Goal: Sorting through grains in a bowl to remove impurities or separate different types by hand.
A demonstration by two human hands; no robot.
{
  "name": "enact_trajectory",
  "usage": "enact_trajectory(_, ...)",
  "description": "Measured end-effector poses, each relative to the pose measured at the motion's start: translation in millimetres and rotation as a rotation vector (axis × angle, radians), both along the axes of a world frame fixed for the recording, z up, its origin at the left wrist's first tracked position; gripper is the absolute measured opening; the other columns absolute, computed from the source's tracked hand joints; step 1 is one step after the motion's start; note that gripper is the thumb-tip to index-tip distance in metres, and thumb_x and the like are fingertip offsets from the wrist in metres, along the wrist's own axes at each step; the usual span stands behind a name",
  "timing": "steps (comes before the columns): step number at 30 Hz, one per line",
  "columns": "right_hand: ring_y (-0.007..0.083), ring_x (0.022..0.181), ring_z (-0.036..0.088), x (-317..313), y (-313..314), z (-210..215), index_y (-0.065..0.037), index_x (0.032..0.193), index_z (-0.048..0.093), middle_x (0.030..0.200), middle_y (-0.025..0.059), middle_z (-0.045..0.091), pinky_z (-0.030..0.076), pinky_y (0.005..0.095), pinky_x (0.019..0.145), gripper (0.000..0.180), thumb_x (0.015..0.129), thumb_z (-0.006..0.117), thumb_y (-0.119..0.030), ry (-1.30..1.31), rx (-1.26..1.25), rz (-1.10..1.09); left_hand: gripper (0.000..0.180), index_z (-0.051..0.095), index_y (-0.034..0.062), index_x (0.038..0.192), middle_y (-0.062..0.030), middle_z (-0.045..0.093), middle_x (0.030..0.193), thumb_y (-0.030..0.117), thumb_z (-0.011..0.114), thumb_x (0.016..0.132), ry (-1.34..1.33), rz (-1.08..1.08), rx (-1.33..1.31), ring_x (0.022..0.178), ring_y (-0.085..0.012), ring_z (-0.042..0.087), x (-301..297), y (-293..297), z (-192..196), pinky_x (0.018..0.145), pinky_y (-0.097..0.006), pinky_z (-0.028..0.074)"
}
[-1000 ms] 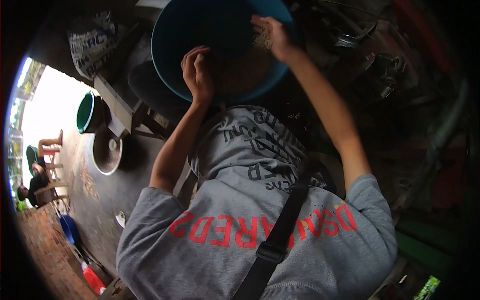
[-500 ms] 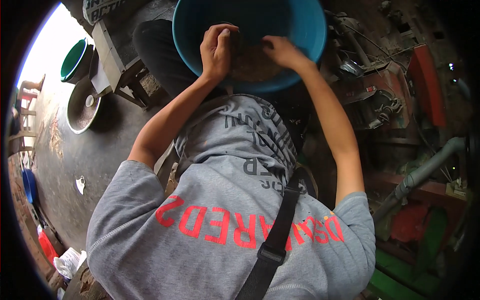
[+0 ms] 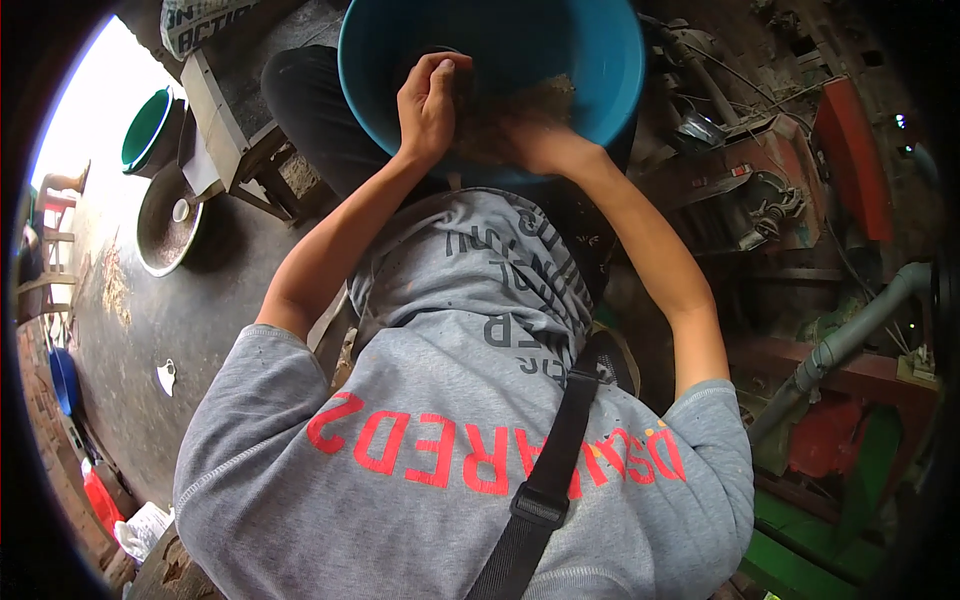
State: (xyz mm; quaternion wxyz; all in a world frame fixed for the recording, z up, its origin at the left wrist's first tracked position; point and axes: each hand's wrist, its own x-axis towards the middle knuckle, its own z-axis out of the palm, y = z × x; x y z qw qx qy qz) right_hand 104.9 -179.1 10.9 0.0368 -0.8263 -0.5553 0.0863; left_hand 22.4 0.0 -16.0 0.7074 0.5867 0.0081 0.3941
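The left hand (image 3: 428,112) was in the blue basin (image 3: 612,85), its fingers bent over to the right and the thumb raised close against them. That made a partly closed curl, but the fingertips were lost in a dark patch just beyond them, so I could not tell whether they gripped anything. The right hand (image 3: 545,145) reached lower into the basin, to the right of the left fingers and apart from them. Its fingers were blurred and partly sunk among loose brown material (image 3: 552,95); how far they were spread, and whether they had hold of any of it, could not be told. The brown material lay around the right fingertips and rose in a blurred heap just past them.

The basin's left wall stood just beside the left fingers, and its near rim passed below both sets of fingers, close to the wrists. To the right of the right fingers, a bare stretch of blue wall gave open room before the rim; more open basin lay beyond both hands. Outside that right rim, well apart from the fingers, was machinery with a red panel (image 3: 855,160). Left of the left fingers, past the rim, came a dark-clothed knee (image 3: 318,110), then a bench (image 3: 215,110), and farther out a green tub (image 3: 148,130).
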Motion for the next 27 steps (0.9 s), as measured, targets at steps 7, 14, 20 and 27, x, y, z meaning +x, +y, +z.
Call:
enact_trajectory(7,0.0432,0.108,0.066,61,-22,-23,-0.010,0.132,0.059,0.115,0.0234,0.070,0.052,0.0499,0.093,0.034,0.105,0.053,-0.032,-0.064,0.242,-0.091,0.026,0.071,0.0007,0.109,-0.0060,0.072,0.103,0.017,0.050,0.108,0.012,-0.013,0.051,0.099,-0.0130,0.064,5,-4,6,0.093,-0.027,0.049)
enact_trajectory(14,0.0260,0.063,0.061,57,-6,19,-0.009,0.107,0.062,0.075,0.0051,0.064,0.048,0.0380,0.061,0.031,0.107,0.048,-0.037,0.229,0.583,-0.497,0.027,0.070,-0.0016,0.110,-0.0058,0.072,0.103,0.016,0.050,0.109,-0.001,-0.058,0.011,0.099,-0.0134,0.065,2,-4,5,0.094,-0.027,0.049)
enact_trajectory(20,0.0067,0.049,0.035,61,-21,26,-0.012,0.087,0.051,0.065,-0.0048,0.044,0.025,0.0246,0.043,0.023,0.105,0.046,-0.025,1.963,1.087,-0.661,0.026,0.069,-0.0016,0.110,-0.0068,0.072,0.103,0.016,0.050,0.109,-0.025,-0.084,-0.003,0.100,-0.0136,0.065,3,-6,9,0.093,-0.028,0.050)
enact_trajectory(27,0.0355,0.112,0.062,31,-18,-10,0.001,0.121,0.058,0.125,0.0219,0.062,0.056,0.0448,0.092,0.031,0.100,0.038,-0.010,2.428,1.589,-0.645,0.017,0.072,0.0011,0.107,-0.0093,0.072,0.099,0.008,0.058,0.100,0.036,-0.066,0.122,0.099,-0.0172,0.066,-4,-11,13,0.091,-0.029,0.050)
